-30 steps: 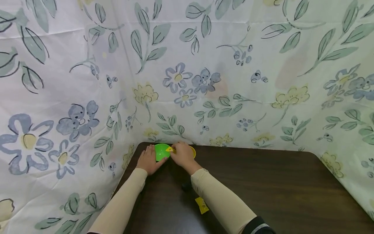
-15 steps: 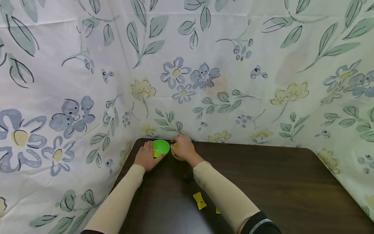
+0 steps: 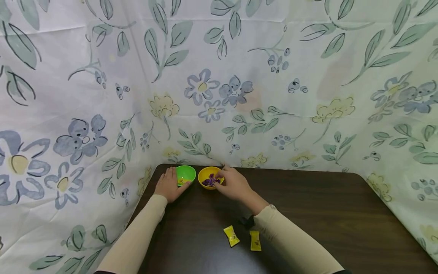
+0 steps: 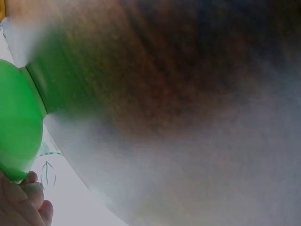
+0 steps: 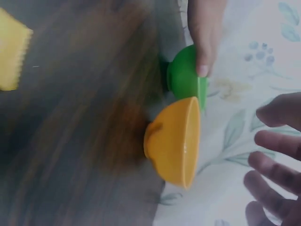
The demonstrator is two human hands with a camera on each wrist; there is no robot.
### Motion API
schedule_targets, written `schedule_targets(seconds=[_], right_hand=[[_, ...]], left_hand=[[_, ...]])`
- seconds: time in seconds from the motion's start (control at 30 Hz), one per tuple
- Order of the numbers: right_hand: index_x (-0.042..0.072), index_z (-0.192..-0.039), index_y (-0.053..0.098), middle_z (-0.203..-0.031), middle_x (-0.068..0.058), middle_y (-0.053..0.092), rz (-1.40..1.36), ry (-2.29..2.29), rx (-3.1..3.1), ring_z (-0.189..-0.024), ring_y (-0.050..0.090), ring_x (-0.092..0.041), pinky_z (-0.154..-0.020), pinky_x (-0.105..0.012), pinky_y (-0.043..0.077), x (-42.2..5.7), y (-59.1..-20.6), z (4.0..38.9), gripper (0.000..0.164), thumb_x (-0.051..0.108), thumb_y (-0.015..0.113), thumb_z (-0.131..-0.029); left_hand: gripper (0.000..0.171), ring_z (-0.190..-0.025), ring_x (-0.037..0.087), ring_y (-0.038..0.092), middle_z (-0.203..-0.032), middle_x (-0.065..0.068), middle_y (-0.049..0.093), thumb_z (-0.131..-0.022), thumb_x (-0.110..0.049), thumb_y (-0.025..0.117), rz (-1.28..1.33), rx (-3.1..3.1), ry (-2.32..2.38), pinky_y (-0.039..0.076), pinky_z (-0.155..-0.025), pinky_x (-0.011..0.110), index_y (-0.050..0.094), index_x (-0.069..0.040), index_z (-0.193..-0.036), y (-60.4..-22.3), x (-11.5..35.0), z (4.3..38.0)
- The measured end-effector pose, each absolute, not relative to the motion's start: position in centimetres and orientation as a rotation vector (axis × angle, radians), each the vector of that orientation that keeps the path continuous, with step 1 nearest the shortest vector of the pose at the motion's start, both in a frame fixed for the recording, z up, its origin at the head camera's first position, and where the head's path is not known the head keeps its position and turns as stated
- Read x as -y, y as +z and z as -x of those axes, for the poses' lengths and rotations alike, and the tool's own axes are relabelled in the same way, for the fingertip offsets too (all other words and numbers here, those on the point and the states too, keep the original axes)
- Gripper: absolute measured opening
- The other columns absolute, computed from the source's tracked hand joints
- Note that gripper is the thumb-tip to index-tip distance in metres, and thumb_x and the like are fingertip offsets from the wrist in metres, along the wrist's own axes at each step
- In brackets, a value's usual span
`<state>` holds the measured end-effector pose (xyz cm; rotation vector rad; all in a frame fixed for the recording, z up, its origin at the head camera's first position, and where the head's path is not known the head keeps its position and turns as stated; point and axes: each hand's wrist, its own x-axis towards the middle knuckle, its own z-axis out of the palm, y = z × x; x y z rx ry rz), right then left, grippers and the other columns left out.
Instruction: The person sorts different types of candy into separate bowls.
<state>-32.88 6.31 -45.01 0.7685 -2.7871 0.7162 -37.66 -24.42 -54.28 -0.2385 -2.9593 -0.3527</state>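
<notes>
At the table's far left corner my left hand [image 3: 170, 185] rests against the side of a green bowl [image 3: 186, 172], fingers straight and thumb spread along its near side. Yellow wrapped candies [image 3: 183, 181] lie inside it. Right beside stands a yellow bowl [image 3: 203, 174] with purple-wrapped candies [image 3: 209, 182] in it. My right hand [image 3: 234, 185] is at this bowl's right rim, and nothing shows in its grasp. In the right wrist view the right hand [image 5: 280, 160] has its fingers spread, apart from the yellow bowl. Left wrist view: green bowl [image 4: 19, 117] close up, fingertips beyond its rim.
Two yellow wrapped candies [image 3: 231, 236] lie nearer me on the dark wooden table [image 3: 308, 213], left of my right forearm. A dark object [image 3: 247, 222] shows at my right wrist. Floral cloth [image 3: 280, 95] hangs behind the table and along its sides.
My right hand held a yellow wrapped candy over the green bowl; now that hand is without it and has moved right, uncovering the yellow bowl. The left hand stays at the green bowl.
</notes>
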Motion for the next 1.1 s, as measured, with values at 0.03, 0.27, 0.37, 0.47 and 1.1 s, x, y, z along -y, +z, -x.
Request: schedule_targets(seconds=[0.03, 0.27, 0.37, 0.47, 1.1], right_hand=[[0.012, -0.113, 0.080, -0.107, -0.003, 0.068, -0.774, 0.718, 2.785, -0.097, 0.064, -0.018, -0.083, -0.039, 0.059, -6.8, -44.9, 32.3, 0.023, 0.029, 0.077, -0.097], [0.020, -0.106, 0.079, -0.096, 0.008, 0.067, -0.776, 0.693, 2.867, -0.084, 0.063, -0.008, -0.072, -0.031, 0.056, -10.8, -45.2, 28.2, 0.013, 0.030, 0.073, -0.100], [0.022, -0.103, 0.079, -0.093, 0.012, 0.066, -0.771, 0.655, 2.931, -0.079, 0.060, -0.004, -0.067, -0.029, 0.053, -12.7, -45.6, 26.6, 0.011, 0.030, 0.071, -0.102], [0.022, -0.102, 0.080, -0.090, 0.013, 0.065, -0.763, 0.655, 2.956, -0.076, 0.058, -0.001, -0.064, -0.027, 0.050, -14.4, -45.9, 25.0, 0.013, 0.033, 0.071, -0.102], [0.019, -0.095, 0.078, -0.084, 0.009, 0.067, -0.438, 0.699, 3.201, -0.069, 0.058, -0.005, -0.058, -0.034, 0.051, -18.7, -49.1, 18.8, 0.026, 0.045, 0.078, -0.094]], left_hand=[[0.112, -0.157, 0.049, 0.032, -0.168, 0.034, 0.031, -0.100, -0.077, 0.043, 0.239, 2.958, -0.351, 0.026, -0.129, 0.062, 0.024, 0.014, -0.163, -54.2, 24.4, 37.7], [0.112, -0.157, 0.050, 0.031, -0.168, 0.035, 0.030, -0.101, -0.076, 0.044, 0.233, 2.984, -0.353, 0.025, -0.129, 0.063, 0.023, 0.015, -0.162, -54.2, 24.2, 37.1], [0.111, -0.157, 0.050, 0.031, -0.168, 0.035, 0.030, -0.101, -0.075, 0.045, 0.231, 2.984, -0.356, 0.024, -0.130, 0.063, 0.023, 0.015, -0.162, -54.0, 24.0, 36.9], [0.110, -0.157, 0.051, 0.030, -0.168, 0.036, 0.029, -0.101, -0.074, 0.046, 0.233, 2.979, -0.349, 0.025, -0.129, 0.063, 0.023, 0.015, -0.162, -53.8, 23.8, 37.0], [0.112, -0.157, 0.051, 0.030, -0.168, 0.035, 0.030, -0.101, -0.076, 0.044, 0.255, 2.953, -0.340, 0.025, -0.129, 0.063, 0.023, 0.015, -0.162, -54.2, 24.2, 37.6]])
